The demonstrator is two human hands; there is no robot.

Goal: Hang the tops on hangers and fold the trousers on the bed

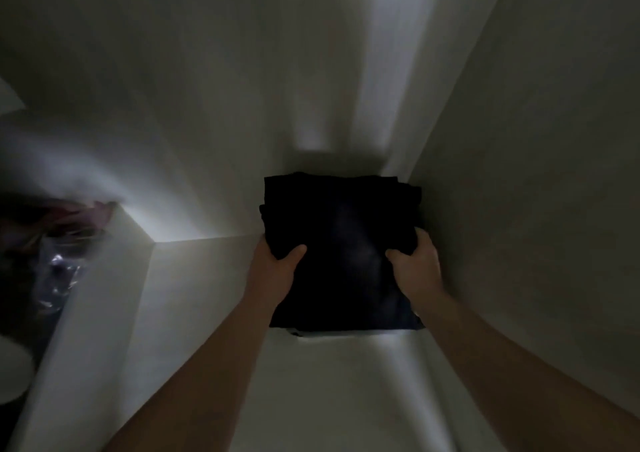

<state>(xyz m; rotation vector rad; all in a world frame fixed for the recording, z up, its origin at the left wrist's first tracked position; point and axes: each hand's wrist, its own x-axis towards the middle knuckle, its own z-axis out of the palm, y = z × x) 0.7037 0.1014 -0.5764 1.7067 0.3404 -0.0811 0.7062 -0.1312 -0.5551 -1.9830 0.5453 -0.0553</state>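
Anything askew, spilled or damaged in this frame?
Nothing looks spilled or damaged. The folded dark fabric bundle looks evenly folded, gripped at both sides by the left hand and right hand. The crumpled clear plastic at far left looks untidy but is too blurred to judge.

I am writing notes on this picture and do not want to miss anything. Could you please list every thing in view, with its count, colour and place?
clothes: one folded stack, dark, centre; the kind of garment cannot be told
shelf: one, white, below and in front of the clothes
wall: one, white, right of the clothes
divider: one, white, left of the shelf
clutter: blurred, pinkish with clear plastic, far left beyond the divider
round thing: one, white, blurred, lower left edge
left hand: grips the left side of the clothes
right hand: grips the right side of the clothes
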